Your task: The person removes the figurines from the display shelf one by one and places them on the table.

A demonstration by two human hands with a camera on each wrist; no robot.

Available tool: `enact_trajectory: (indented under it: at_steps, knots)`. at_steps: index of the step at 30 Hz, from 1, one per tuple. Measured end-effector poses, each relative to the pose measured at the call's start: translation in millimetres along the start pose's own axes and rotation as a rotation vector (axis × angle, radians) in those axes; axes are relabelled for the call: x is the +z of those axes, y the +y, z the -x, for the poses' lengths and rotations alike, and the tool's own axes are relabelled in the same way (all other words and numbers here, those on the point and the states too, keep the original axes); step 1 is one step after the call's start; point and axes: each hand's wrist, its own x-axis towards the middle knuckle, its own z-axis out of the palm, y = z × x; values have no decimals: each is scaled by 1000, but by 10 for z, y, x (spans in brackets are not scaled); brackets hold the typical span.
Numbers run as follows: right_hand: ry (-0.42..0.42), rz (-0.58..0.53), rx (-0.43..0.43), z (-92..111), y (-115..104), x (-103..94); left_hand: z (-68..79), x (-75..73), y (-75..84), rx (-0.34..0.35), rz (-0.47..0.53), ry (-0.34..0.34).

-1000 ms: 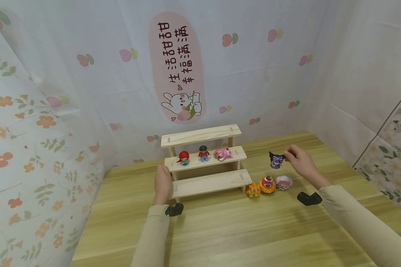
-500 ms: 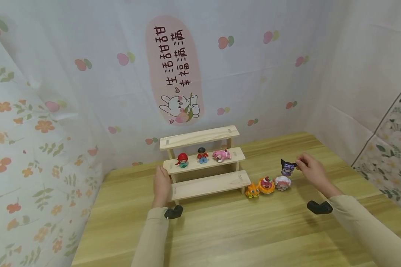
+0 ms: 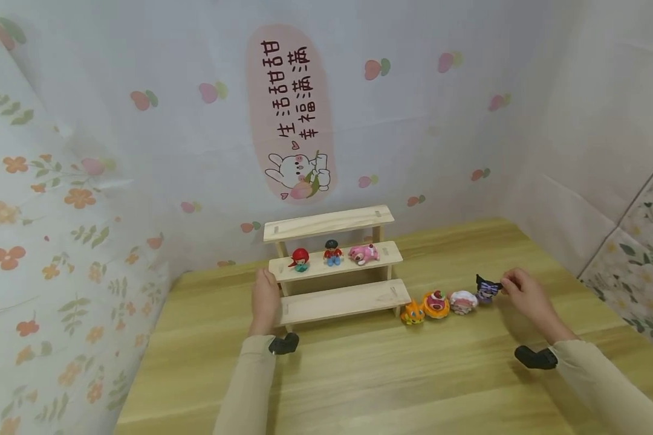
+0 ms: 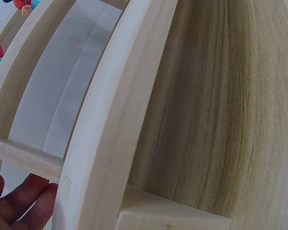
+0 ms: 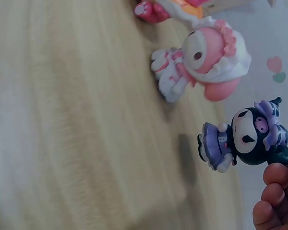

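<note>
The right hand [image 3: 533, 303] pinches the dark figure [image 3: 487, 292]; best lowered upright, clear of the bonneted figure [image 3: 462, 302] at its eight o'clock. Whether the left hand [image 3: 264, 302] grips, I can't tell.

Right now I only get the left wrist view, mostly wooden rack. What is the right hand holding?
Observer: The right hand pinches a figure in a purple dress by one black ear.
Operator: Which figure is nearest to that one?
Observer: A pink figure in a white hood.
Operator: And what is the rightmost thing on the middle shelf, as the head view shows it?
Observer: A pink animal figure.
</note>
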Motion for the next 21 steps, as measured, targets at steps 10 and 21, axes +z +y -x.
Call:
enact_trajectory:
  at_steps: [10, 21]
  knots:
    - [67, 3, -27, 147, 89, 57, -9, 8, -3, 2, 1, -8]
    - [62, 15, -27, 169, 111, 41, 6, -11, 6, -12, 10, -11]
